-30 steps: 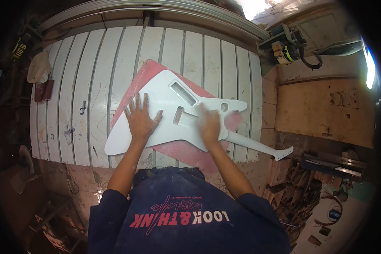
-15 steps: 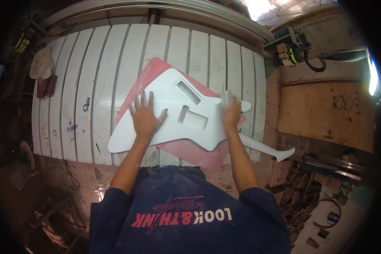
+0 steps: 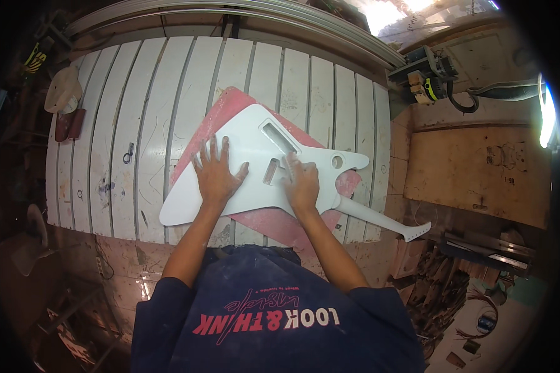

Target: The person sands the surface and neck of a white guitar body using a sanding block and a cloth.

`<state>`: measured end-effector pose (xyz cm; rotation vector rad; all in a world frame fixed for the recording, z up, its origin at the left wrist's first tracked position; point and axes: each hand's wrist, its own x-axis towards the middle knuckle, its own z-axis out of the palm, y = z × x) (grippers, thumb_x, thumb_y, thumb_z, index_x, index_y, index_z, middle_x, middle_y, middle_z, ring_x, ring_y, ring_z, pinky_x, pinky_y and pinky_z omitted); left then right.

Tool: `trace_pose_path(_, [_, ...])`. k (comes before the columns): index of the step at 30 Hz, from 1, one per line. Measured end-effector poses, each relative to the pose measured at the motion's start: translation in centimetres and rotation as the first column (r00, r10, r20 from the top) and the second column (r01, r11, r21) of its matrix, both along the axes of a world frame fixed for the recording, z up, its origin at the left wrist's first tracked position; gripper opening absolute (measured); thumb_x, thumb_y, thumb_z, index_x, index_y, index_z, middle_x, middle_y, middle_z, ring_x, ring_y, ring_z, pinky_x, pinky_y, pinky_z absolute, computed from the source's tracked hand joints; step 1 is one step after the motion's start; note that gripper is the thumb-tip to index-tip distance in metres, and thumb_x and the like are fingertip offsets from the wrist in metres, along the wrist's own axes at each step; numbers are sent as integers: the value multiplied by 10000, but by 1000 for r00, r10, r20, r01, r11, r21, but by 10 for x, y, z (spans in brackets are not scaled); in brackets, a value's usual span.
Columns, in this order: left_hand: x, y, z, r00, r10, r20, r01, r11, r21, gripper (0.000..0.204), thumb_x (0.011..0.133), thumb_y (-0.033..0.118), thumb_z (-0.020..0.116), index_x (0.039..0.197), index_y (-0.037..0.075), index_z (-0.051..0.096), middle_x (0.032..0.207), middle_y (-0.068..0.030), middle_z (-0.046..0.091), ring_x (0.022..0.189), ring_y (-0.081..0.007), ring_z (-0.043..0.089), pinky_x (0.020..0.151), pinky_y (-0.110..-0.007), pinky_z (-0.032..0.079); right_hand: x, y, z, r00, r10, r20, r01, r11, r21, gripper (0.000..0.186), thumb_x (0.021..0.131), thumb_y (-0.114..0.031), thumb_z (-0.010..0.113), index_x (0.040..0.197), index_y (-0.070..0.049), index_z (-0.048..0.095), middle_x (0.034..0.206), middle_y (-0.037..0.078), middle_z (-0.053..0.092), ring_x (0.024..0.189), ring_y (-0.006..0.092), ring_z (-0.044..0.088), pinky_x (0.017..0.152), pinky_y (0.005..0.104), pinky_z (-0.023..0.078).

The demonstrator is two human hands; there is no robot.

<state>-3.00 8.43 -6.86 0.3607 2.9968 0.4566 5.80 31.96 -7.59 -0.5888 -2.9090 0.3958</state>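
Observation:
A white angular electric guitar body (image 3: 236, 149) lies flat, with routed cavities and a round hole showing; its white neck (image 3: 379, 216) points to the lower right. My left hand (image 3: 215, 174) rests flat on the body's left part, fingers spread. Over the middle of the body, beside the cavities, my right hand (image 3: 303, 189) is closed round a small pale pad (image 3: 289, 163), pressed to the surface. Motion blurs the pad and fingertips, so its exact kind is unclear. The hand hides part of the larger cavity.
Beneath the guitar is a dusty pink sheet (image 3: 230, 99) on a white slatted table (image 3: 149, 112). Dark red rolls (image 3: 70, 126) and a cream-coloured object (image 3: 62, 89) sit at the far left. A metal rail (image 3: 330, 25) spans the back; machinery (image 3: 426, 78) stands at the far right.
My right hand has slid left and slightly nearer with the pale pad, from the horn to the cavities, uncovering the round hole. My left hand stays in place on the body.

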Motion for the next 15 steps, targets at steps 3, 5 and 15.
trace_pose_path(3, [0, 7, 4, 999, -19, 36, 18, 1000, 11, 879, 889, 615, 642, 1602, 148, 425, 1685, -156, 324, 1575, -377, 227, 1265, -612, 162, -3, 43, -10, 984, 106, -147, -98, 994, 57, 707, 808, -168, 791, 1478, -242, 577, 1080, 181, 581, 1009, 395, 596, 888, 508, 526])
trace_pose_path(5, [0, -2, 0, 1000, 6, 30, -6, 1000, -2, 885, 887, 618, 651, 1601, 147, 427, 1690, -154, 315, 1573, -376, 230, 1263, -617, 167, -15, 34, 20, 990, -119, -73, 115, 992, -57, 718, 810, -159, 786, 1487, -243, 563, 1096, 191, 583, 1022, 395, 602, 899, 512, 527])
trace_pose_path(15, [-3, 4, 5, 1000, -9, 17, 9, 1000, 6, 890, 888, 623, 638, 1607, 147, 418, 1678, -158, 333, 1570, -372, 236, 1267, -611, 155, -1, 87, 13, 945, 228, -233, -162, 949, 272, 747, 803, -178, 803, 1503, -224, 547, 1091, 186, 582, 1024, 381, 609, 873, 490, 526])
